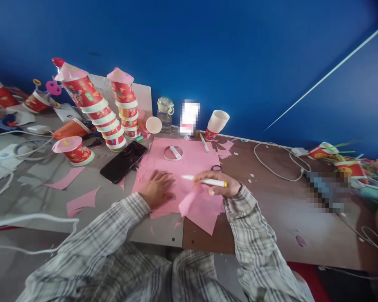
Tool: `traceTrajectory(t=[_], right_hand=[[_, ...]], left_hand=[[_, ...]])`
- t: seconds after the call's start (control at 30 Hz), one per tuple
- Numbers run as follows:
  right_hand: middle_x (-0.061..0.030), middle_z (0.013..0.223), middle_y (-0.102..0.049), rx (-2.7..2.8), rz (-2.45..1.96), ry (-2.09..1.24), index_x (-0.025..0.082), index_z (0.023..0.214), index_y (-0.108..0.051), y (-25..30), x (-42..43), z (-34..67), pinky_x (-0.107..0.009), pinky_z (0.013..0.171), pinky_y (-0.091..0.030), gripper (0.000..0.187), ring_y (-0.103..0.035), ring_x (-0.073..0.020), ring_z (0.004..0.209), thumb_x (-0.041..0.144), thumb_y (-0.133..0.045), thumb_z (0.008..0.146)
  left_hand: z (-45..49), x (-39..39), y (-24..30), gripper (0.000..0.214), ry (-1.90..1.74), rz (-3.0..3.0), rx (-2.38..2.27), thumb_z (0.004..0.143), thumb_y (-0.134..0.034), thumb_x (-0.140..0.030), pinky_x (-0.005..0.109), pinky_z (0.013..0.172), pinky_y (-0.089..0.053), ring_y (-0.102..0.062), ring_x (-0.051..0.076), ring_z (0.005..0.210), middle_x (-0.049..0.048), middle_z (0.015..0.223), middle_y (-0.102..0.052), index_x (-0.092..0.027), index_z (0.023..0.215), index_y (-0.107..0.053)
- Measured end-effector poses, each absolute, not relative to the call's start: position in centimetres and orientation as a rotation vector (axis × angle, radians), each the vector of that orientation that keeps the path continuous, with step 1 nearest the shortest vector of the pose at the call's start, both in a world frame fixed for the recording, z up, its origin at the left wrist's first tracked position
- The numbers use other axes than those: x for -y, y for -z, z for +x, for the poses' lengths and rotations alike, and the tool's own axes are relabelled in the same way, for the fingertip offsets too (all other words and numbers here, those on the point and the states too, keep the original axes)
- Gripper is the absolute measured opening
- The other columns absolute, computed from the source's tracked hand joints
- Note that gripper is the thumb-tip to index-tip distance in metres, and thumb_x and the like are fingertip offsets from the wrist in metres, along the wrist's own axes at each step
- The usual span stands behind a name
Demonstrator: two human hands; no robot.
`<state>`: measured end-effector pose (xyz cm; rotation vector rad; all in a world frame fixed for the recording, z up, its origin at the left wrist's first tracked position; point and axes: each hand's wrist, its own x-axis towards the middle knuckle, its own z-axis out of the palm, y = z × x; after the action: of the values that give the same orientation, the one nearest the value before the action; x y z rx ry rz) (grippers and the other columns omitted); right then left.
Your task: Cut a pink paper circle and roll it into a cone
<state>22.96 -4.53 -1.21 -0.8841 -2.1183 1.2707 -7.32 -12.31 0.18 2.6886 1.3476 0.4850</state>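
In the head view my left hand [158, 189] lies on the pink paper [189, 149], its fingers spread over the left part of the sheets. My right hand [222, 183] is closed around a white marker [212, 182] with a yellow end, tip pointing left over the paper. Beneath it, a pink piece with a curled-up corner [189, 203] rises from the stack. A thin ring [165, 153] rests on the paper, with a white cap-like piece [175, 152] inside it. Part of dark scissors handles [216, 167] shows just beyond my right hand.
Stacked red paper cups [105, 121] with pink cone tops stand at the back left. A black phone [123, 162] lies left of the paper. Along the wall are a clear jar [165, 115] and a white-and-red cup [217, 125]. White cables [283, 178] cross the right side.
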Motion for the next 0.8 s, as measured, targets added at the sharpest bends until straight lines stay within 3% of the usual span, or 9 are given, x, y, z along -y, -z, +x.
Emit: traceTrajectory(t=[0.03, 0.1, 0.2, 0.27, 0.4, 0.6, 0.7, 0.8], right_hand=[[-0.0145, 0.102, -0.094, 2.186, -0.758, -1.537, 0.024, 0.124, -0.092, 0.8, 4.7, 23.2, -0.053, 0.096, -0.076, 0.081, -0.092, -0.0347, 0.100, 0.095, -0.098, 0.085], [-0.0177, 0.103, -0.094, 2.034, -0.789, -1.615, 0.022, 0.128, -0.089, 0.7, 4.4, 23.0, -0.060, 0.102, -0.075, 0.084, -0.093, -0.0371, 0.104, 0.097, -0.091, 0.092], [-0.0148, 0.100, -0.093, 1.711, -1.054, -1.168, 0.024, 0.131, -0.084, 2.2, 3.0, 21.8, -0.063, 0.107, -0.075, 0.065, -0.091, -0.0359, 0.103, 0.083, -0.081, 0.104], [-0.0137, 0.104, -0.093, 1.656, -1.189, -0.883, 0.025, 0.133, -0.081, 3.6, 2.1, 20.8, -0.063, 0.113, -0.074, 0.051, -0.090, -0.0351, 0.109, 0.067, -0.080, 0.104], [-0.0144, 0.115, -0.095, 1.684, -1.359, -0.651, 0.025, 0.134, -0.079, 5.8, 1.4, 19.2, -0.056, 0.110, -0.076, 0.041, -0.091, -0.0342, 0.112, 0.038, -0.076, 0.095], [-0.0170, 0.123, -0.095, 1.927, -1.445, -0.466, 0.021, 0.148, -0.078, 6.0, 1.5, 18.7, -0.045, 0.089, -0.074, 0.048, -0.087, -0.0338, 0.109, 0.024, -0.070, 0.101], [-0.0190, 0.132, -0.094, 2.107, -1.534, -0.364, 0.019, 0.155, -0.077, 5.4, 1.1, 18.5, -0.050, 0.109, -0.072, 0.054, -0.085, -0.0356, 0.123, 0.014, -0.068, 0.102], [-0.0216, 0.137, -0.092, 2.171, -1.579, -0.336, 0.016, 0.155, -0.080, 4.8, 0.4, 18.0, -0.055, 0.123, -0.067, 0.064, -0.082, -0.0391, 0.133, 0.004, -0.071, 0.094]], left_hand=[[-7.3, 12.3, -0.2, 0.046, -0.497, 2.688, -1.344, 0.076, -0.040, -0.051, 0.053, 0.096, -0.025, -0.036, 0.028, 0.113, 0.0095, 0.120, -0.048, -0.022, 0.112, -0.046], [-7.4, 12.2, -0.2, 0.041, -0.521, 2.683, -1.348, 0.078, -0.040, -0.047, 0.052, 0.096, -0.026, -0.037, 0.027, 0.112, 0.0087, 0.119, -0.049, -0.022, 0.109, -0.048], [-7.4, 12.3, 0.0, 0.037, -0.538, 2.669, -1.355, 0.078, -0.042, -0.044, 0.051, 0.096, -0.026, -0.037, 0.026, 0.112, 0.0078, 0.119, -0.049, -0.023, 0.108, -0.049], [-7.4, 12.4, 0.1, 0.040, -0.561, 2.652, -1.368, 0.077, -0.043, -0.046, 0.053, 0.097, -0.025, -0.036, 0.027, 0.113, 0.0086, 0.120, -0.048, -0.023, 0.110, -0.048], [-7.1, 13.0, 0.0, 0.043, -0.646, 2.629, -1.318, 0.076, -0.044, -0.045, 0.052, 0.099, -0.025, -0.033, 0.028, 0.117, 0.0092, 0.123, -0.046, -0.023, 0.114, -0.045], [-6.5, 13.4, -0.2, 0.042, -0.534, 2.672, -1.240, 0.077, -0.040, -0.049, 0.055, 0.099, -0.025, -0.033, 0.029, 0.118, 0.0075, 0.122, -0.047, -0.026, 0.112, -0.046], [-6.4, 13.3, -0.2, 0.043, -0.515, 2.677, -1.241, 0.076, -0.040, -0.049, 0.054, 0.098, -0.026, -0.033, 0.029, 0.118, 0.0079, 0.123, -0.046, -0.026, 0.112, -0.046], [-6.5, 13.3, -0.2, 0.043, -0.521, 2.680, -1.234, 0.076, -0.042, -0.048, 0.054, 0.098, -0.027, -0.033, 0.029, 0.118, 0.0083, 0.122, -0.046, -0.026, 0.113, -0.046]])
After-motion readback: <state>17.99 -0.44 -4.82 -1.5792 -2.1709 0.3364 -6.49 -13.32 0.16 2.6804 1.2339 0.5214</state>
